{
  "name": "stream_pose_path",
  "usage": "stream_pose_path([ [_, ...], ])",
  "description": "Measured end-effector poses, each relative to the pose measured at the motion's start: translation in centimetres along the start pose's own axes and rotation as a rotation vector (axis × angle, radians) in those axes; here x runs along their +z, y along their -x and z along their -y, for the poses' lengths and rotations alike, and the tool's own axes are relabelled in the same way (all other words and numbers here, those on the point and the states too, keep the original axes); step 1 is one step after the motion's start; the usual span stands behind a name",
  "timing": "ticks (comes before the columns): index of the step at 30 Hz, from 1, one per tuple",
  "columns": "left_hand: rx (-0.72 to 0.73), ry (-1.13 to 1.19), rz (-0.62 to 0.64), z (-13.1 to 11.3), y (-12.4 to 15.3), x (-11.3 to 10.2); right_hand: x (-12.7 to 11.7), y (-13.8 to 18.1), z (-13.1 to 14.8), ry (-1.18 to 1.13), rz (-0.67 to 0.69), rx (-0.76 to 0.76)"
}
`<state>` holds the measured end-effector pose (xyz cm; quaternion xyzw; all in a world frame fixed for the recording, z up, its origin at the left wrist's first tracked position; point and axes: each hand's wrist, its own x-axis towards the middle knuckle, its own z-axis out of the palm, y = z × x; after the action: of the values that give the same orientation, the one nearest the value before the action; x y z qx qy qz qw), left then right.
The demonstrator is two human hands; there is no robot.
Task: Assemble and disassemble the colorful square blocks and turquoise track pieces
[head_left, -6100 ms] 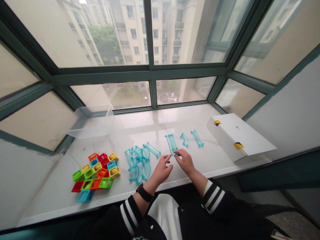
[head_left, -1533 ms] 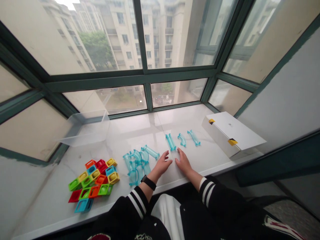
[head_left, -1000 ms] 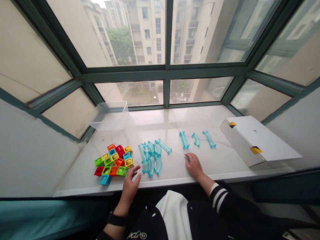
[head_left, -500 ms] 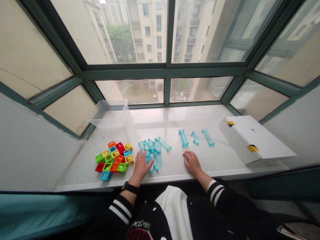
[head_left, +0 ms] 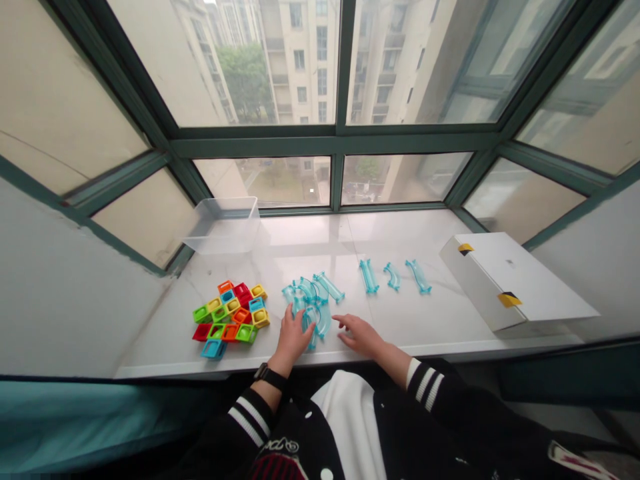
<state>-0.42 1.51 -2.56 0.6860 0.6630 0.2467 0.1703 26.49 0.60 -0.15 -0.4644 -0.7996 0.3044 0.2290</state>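
Observation:
A loose pile of clear blue curved and straight track pieces [head_left: 324, 320] lies on the white sill in front of me. My left hand [head_left: 294, 333] rests on the pile's near left side, fingers spread and touching pieces; some pieces are hidden beneath it. Just right of the pile is my right hand [head_left: 360, 335], its fingers apart and pointing left, with nothing held. Farther right, three track pieces lie separately in a row: a straight one [head_left: 369, 276], a short curved one [head_left: 393, 276] and a longer bent one [head_left: 418, 277].
Colourful hollow blocks [head_left: 231, 320] sit grouped left of my left hand. A clear plastic bin [head_left: 223, 233] stands at the back left by the window. At the right lies a white box [head_left: 520, 283] with yellow-black tabs. The sill's front edge [head_left: 400, 351] runs close to my wrists.
My right hand has moved left toward the pile, its fingers extending. My left hand has shifted slightly right, and the pieces under it have been nudged the same way.

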Motion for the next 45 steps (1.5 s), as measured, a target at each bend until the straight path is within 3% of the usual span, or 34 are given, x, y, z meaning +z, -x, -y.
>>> stream_pose_path([
  [4, 0.012, -0.003, 0.009, -0.3, 0.3, 0.0, 1.2, -1.2, 1.9, 0.065, 0.126, 0.005],
  [15, -0.003, 0.085, 0.042, 0.1, 0.9, -0.6, 1.0, 0.1, 0.0, 0.118, 0.039, 0.085],
  [18, 0.044, 0.118, -0.016, -0.2, 1.0, -2.1, 0.5, 0.4, -0.3, 0.09, 0.025, 0.102],
  [23, 0.181, 0.185, -0.183, -1.6, 0.4, -6.4, -0.5, 1.1, -1.0, 0.007, 0.017, 0.104],
  [27, 0.211, 0.322, -0.163, -3.4, 0.3, -8.1, -1.3, 2.3, -1.7, -0.033, -0.013, 0.111],
  [34, 0.251, 0.61, 0.019, -7.4, 1.5, -5.3, -4.3, 4.1, -1.9, -0.101, -0.171, 0.101],
  [38, 0.205, 0.706, 0.21, -9.8, 1.5, -3.0, -6.0, 4.0, -0.9, -0.103, -0.286, 0.077],
  [41, 0.174, 0.763, 0.35, -11.2, 1.6, -1.6, -6.5, 3.8, 0.1, -0.084, -0.338, 0.053],
  [45, 0.153, 0.792, 0.43, -12.2, 2.1, -0.3, -6.6, 3.8, 0.8, -0.058, -0.357, 0.039],
])
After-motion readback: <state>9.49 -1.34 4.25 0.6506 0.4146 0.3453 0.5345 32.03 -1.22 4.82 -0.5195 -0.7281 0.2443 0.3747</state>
